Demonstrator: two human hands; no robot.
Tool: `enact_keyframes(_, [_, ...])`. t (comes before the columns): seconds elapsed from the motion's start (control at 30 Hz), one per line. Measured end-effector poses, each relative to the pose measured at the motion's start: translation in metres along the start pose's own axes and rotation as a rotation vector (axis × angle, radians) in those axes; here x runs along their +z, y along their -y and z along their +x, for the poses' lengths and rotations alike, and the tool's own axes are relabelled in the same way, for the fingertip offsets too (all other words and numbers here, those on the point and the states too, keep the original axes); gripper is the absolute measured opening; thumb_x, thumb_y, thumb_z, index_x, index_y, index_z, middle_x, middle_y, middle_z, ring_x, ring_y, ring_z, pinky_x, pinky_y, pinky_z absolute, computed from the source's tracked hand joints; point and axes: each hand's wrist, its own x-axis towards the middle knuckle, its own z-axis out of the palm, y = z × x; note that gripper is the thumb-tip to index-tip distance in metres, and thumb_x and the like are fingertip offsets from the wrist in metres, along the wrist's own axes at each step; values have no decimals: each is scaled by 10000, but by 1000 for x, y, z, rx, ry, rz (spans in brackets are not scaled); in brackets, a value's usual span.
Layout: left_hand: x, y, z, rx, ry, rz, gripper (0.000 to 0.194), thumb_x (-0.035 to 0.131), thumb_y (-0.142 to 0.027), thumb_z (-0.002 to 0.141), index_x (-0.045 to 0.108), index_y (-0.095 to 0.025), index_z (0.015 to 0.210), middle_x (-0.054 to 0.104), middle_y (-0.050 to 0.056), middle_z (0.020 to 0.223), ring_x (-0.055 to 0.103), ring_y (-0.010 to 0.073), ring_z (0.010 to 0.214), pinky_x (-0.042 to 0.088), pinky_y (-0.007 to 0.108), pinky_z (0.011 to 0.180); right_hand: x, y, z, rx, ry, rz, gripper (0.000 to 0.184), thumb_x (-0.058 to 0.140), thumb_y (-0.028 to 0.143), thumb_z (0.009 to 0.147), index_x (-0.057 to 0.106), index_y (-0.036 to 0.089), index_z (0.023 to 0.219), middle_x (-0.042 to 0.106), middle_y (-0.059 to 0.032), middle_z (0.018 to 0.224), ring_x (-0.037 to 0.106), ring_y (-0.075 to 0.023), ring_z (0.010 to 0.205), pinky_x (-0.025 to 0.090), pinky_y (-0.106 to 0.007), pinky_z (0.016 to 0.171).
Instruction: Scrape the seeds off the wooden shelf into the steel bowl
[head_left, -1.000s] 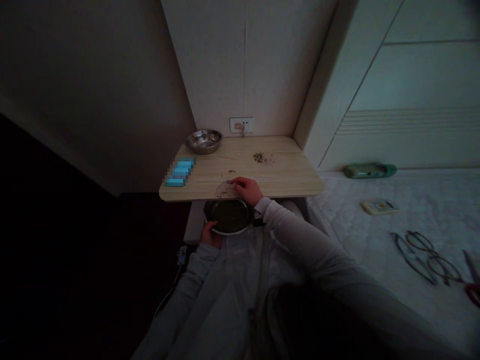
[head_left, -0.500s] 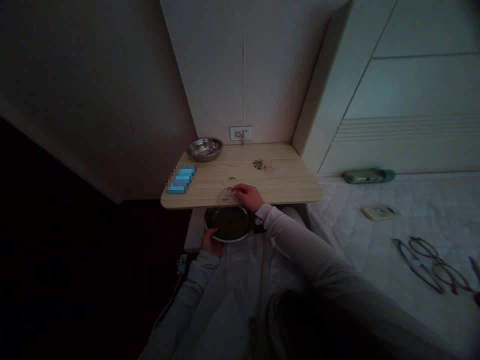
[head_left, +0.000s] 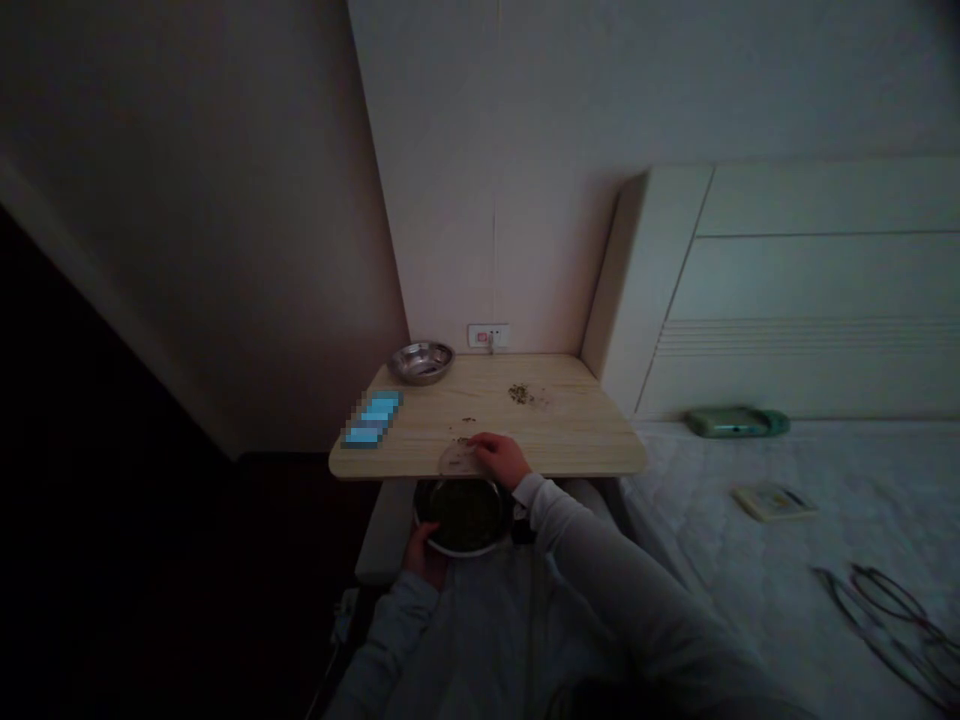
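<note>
Hands are apart. Left hand is gripping the near bowl at its left rim; the desk edge is running between it and the pale sheet. Right hand is touching the sheet's right side, pinch unclear. Beyond, crumbs are lying ahead, a dark pile right, a metal bowl back left.

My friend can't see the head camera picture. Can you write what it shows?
A left hand holds a round bowl by its rim at the near edge of a wooden table, while the right hand is at a see-through piece on top. Small dark bits and a shiny metal bowl are there too.
</note>
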Motion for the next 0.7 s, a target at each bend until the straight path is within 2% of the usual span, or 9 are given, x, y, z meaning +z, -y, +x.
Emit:
enact_keyframes(0.37, [2, -2, 1, 7, -12, 4, 294, 455, -18, 635, 639, -142, 827, 665, 43, 560, 655, 232, 776, 510, 368, 745, -6, -5, 9, 16, -43, 31, 275, 480, 308, 833, 521, 152, 1056, 554, -62, 1057, 559, -155, 884, 480, -356, 745])
enact_keyframes(0.7, [3, -4, 0, 4, -14, 1, 371, 464, -19, 630, 640, -201, 901, 693, 31, 677, 642, 227, 840, 495, 353, 772, -4, -6, 7, -1, -37, 5, 271, 474, 310, 836, 522, 157, 1055, 550, -63, 1067, 553, -158, 903, 472, -368, 768])
